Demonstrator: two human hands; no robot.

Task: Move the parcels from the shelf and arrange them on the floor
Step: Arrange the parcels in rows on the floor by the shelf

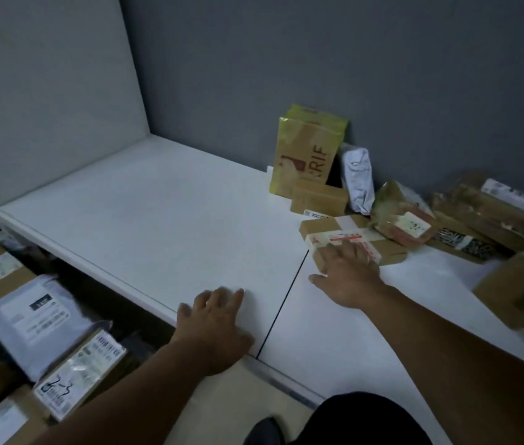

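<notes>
Parcel shelf (158, 220): big white deck, bare left of the taped box (350, 234).
Shelf heap (485, 216): brown parcels crowding right of and behind the taped box.
Floor parcels (39, 319): down low, well left of the taped box.
Now the taped box: flat on the shelf, next one off, I'd say.
Right hand (347, 271): fingers spread flat on its near end, no clamp yet; slide it clear of the heap, then grip both sides.
Left hand (215, 329): flat, fingers apart, empty, left of the taped box; bring it across for support.

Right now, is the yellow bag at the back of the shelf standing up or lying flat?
Standing up. The yellow bag rests on its bottom edge on the white shelf, by the grey wall.
</notes>
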